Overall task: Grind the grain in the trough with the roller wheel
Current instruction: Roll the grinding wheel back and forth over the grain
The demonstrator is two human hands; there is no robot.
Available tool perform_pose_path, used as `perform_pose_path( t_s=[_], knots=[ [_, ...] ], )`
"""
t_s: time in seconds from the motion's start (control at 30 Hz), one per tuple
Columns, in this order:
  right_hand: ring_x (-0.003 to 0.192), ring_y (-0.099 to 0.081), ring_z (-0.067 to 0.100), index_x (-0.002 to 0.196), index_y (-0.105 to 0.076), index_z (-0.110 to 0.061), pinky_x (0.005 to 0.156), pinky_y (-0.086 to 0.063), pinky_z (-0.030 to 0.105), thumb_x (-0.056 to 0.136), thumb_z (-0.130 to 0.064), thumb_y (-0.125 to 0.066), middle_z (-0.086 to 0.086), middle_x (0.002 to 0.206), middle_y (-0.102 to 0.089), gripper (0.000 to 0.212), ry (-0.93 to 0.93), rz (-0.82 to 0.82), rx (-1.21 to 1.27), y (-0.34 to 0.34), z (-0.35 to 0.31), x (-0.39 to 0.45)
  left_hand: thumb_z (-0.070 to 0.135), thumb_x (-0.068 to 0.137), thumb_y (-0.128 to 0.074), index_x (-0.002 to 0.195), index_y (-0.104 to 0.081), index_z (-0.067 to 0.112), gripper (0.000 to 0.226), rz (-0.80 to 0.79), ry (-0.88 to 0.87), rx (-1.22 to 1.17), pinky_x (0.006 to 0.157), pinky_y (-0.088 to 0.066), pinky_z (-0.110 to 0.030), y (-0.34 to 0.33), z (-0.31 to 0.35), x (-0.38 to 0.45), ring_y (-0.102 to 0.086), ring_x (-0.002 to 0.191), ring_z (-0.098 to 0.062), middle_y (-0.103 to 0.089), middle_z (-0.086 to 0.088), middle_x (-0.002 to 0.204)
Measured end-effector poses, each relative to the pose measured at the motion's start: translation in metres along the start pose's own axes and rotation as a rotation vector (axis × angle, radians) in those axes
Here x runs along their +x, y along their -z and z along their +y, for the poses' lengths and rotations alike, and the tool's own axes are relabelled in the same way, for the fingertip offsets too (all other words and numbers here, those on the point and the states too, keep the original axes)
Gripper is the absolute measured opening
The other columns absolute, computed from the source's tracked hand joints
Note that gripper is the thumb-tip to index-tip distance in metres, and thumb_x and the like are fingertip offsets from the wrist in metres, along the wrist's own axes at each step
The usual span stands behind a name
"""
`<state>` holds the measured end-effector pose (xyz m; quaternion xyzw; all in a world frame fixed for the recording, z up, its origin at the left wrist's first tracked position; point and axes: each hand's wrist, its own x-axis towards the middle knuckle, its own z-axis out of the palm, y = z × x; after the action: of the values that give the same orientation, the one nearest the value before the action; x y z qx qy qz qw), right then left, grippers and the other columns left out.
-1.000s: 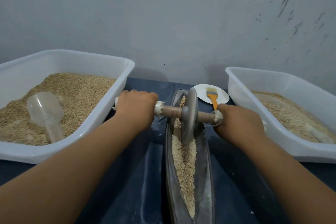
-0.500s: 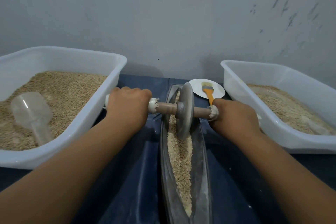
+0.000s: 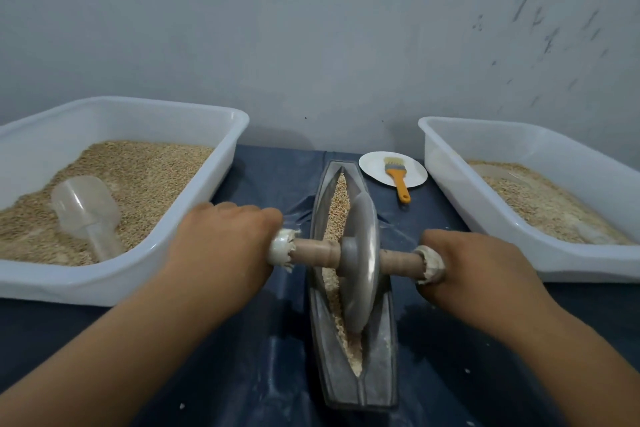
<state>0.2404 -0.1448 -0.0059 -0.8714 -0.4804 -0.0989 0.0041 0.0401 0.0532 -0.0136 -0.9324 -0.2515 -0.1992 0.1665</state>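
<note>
Both hands are wrapped tight round the ends of the wooden axle, left hand (image 3: 225,239) on the left handle and right hand (image 3: 474,267) on the right one, so each grip is closed on the roller wheel (image 3: 358,263). That wheel sits upright in the groove of the trough (image 3: 381,340), roughly at the middle of its length.

Progress-wise I'd say it's underway but nowhere near finished. Most of the grain (image 3: 337,204) showing at the far end looks like whole kernels, while the bit at the near tip looks paler and more broken up, with floury dust on the trough walls. So lots of back-and-forth rolling left, as far as I can judge.

Containers: the big white tub on the left (image 3: 145,246) is loaded with whole grain and has a clear plastic scoop (image 3: 86,208) lying in it. The white tub on the right (image 3: 485,218) holds a shallower layer that looks paler, maybe ground stuff, and something clear seems half buried in it, can't tell what. Between the trough and that right tub, at the far side of the desk (image 3: 277,177), a small white plate (image 3: 374,166) carries an orange-handled brush (image 3: 398,180).
</note>
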Motion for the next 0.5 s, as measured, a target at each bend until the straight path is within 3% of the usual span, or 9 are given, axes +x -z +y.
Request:
perform_pose_path(
  t_s=[0.1, 0.2, 0.33, 0.43, 0.5],
  knots=[
    [0.056, -0.049, 0.002, 0.072, -0.045, -0.034, 0.048, -0.038, 0.019, 0.073, -0.046, -0.057, -0.013, 0.062, -0.053, 0.018, 0.015, -0.010, -0.010, 0.013, -0.003, -0.014, 0.028, 0.052, -0.076, 0.059, -0.042, 0.030, 0.034, 0.010, -0.056, -0.025, 0.045, -0.016, -0.023, 0.015, -0.004, -0.013, -0.042, 0.041, -0.015, -0.040, 0.008, 0.046],
    [0.053, -0.047, 0.001, 0.070, -0.041, -0.036, 0.044, -0.027, 0.018, 0.071, -0.049, -0.055, -0.014, 0.059, -0.051, 0.019, 0.032, -0.012, -0.034, 0.021, -0.003, -0.025, 0.026, 0.046, -0.078, 0.057, -0.043, 0.029, 0.036, 0.002, -0.071, -0.033, 0.043, -0.015, -0.021, 0.023, -0.005, -0.019, -0.042, 0.037, -0.015, -0.041, 0.007, 0.044],
    [0.055, -0.047, 0.000, 0.074, -0.041, -0.037, 0.045, -0.028, 0.018, 0.072, -0.050, -0.056, -0.015, 0.062, -0.050, 0.020, 0.014, -0.050, -0.033, 0.019, -0.005, -0.022, 0.025, 0.049, -0.079, 0.060, -0.046, 0.028, 0.034, 0.027, -0.068, -0.065, 0.044, -0.029, -0.025, 0.006, -0.004, -0.017, -0.045, 0.041, -0.019, -0.044, 0.007, 0.048],
    [0.057, -0.047, 0.001, 0.073, -0.041, -0.034, 0.047, -0.035, 0.021, 0.074, -0.049, -0.057, -0.013, 0.062, -0.050, 0.022, -0.015, -0.030, -0.043, 0.008, -0.006, -0.005, 0.025, 0.057, -0.075, 0.064, -0.047, 0.027, 0.029, 0.018, -0.030, -0.053, 0.049, -0.030, -0.027, -0.012, -0.005, -0.004, -0.047, 0.048, -0.020, -0.047, 0.007, 0.053],
    [0.057, -0.045, 0.003, 0.073, -0.039, -0.033, 0.045, -0.031, 0.023, 0.075, -0.048, -0.057, -0.012, 0.062, -0.048, 0.024, -0.024, 0.013, -0.063, -0.003, -0.003, 0.014, 0.030, 0.069, -0.068, 0.071, -0.045, 0.029, 0.023, -0.011, 0.023, -0.013, 0.054, -0.030, -0.029, -0.022, -0.005, 0.010, -0.046, 0.056, -0.016, -0.047, 0.008, 0.060]
  ],
)
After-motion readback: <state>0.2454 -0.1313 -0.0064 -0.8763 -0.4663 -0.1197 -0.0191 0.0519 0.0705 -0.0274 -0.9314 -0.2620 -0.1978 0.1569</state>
